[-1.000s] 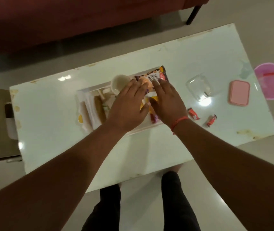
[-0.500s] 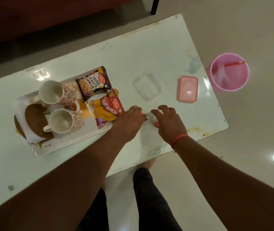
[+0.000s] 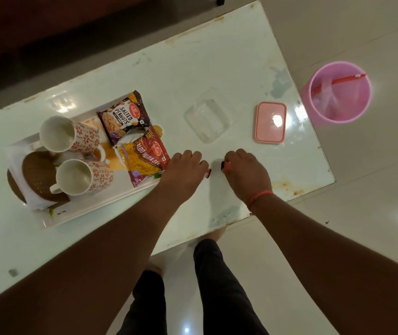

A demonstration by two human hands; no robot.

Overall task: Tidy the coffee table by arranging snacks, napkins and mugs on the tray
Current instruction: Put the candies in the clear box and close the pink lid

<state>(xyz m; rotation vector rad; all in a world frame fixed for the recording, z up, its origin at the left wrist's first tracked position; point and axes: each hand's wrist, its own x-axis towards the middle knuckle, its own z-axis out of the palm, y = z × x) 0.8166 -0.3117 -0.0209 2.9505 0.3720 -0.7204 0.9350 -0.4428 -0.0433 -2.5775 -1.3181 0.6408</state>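
Observation:
A white tray (image 3: 91,209) on the left of the white coffee table holds two patterned mugs (image 3: 62,134) (image 3: 79,177), a brown coaster on napkins (image 3: 37,175), a salted peanuts pack (image 3: 123,117) and a red-yellow sev pack (image 3: 144,158). Right of the tray, my left hand (image 3: 183,172) curls its fingers over a small red candy (image 3: 208,172) on the table. My right hand (image 3: 246,172) pinches another small red candy (image 3: 225,165). Both candies are mostly hidden by the fingers.
A clear plastic box (image 3: 207,119) and its pink lid (image 3: 270,122) lie on the table beyond my hands. A pink bucket (image 3: 340,93) stands on the floor off the table's right end. A dark red sofa (image 3: 48,25) runs behind the table.
Both hands left the snack packs on the tray and moved right to the two small candies on the table; their fingers have closed onto them. My view shifted right.

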